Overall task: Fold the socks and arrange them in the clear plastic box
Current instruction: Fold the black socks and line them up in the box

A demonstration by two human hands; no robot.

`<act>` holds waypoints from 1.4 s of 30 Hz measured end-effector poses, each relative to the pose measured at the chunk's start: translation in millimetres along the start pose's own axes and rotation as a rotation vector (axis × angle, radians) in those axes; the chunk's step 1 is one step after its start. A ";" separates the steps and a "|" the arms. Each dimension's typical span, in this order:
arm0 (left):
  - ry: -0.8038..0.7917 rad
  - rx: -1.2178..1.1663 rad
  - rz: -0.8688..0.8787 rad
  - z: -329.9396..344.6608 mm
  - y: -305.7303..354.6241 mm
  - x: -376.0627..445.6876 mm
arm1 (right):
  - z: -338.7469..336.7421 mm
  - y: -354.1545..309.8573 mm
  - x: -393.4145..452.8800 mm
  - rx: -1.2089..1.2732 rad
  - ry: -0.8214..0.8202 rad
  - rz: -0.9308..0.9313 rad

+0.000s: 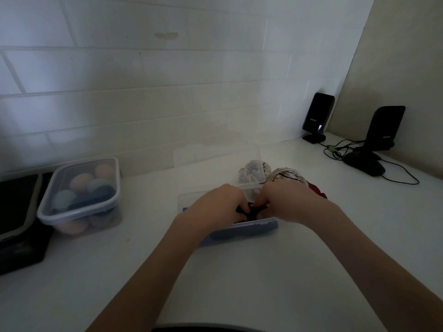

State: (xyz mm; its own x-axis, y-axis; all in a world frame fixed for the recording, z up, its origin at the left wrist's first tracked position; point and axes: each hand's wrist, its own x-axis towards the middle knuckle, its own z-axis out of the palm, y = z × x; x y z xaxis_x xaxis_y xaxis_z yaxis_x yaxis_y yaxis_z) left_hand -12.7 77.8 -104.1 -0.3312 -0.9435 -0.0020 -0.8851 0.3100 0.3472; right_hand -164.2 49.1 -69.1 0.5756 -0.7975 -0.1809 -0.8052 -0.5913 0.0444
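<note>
You are reaching both hands into the clear plastic box [239, 230] sitting on the white counter [239, 283] straight in front of you, and your left hand [219, 203] and right hand [286, 200] are each pinching an end of a dark sock [254, 210] down inside it — the fingers themselves are curling out of sight behind your knuckles. The box's near rim is showing a pale blue edge, and its clear lid [215, 156] is standing up behind it, toward the tiled wall [167, 80]. Just beyond your right hand a small heap of socks is waiting: a grey-and-white bundle [251, 172], a striped one [287, 176] beside it, and a red one [317, 189] peeking out at the right, touching your wrist. Crowding your left side, a second lidded container [81, 195] is holding rolled pastel and dark balls, and next to it a dark tablet-like device [16, 207] is lying on a black case. Far right, well apart from the work, two black speakers [317, 115] are standing in the corner with their cables [340, 149] trailing — and a black mouse [365, 164] is sitting in front of them.
</note>
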 end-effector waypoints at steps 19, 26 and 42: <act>0.132 0.137 -0.090 -24.2 -8.7 -47.2 | -8.7 -1.7 -7.6 0.104 0.145 -0.083; 0.011 0.143 -0.165 -24.2 -7.3 -42.7 | -3.0 -14.0 10.2 0.173 0.062 -0.130; 0.008 0.096 -0.214 -18.4 -15.2 -33.0 | 3.3 -13.9 27.4 0.338 -0.061 -0.178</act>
State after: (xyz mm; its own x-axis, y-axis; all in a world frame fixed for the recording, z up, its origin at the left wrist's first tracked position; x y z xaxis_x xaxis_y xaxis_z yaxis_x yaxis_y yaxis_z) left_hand 17.7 102.0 -92.1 -0.1304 -0.9897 -0.0584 -0.9621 0.1121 0.2486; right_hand -137.7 35.8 -77.9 0.7091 -0.6714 -0.2156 -0.7011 -0.6385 -0.3174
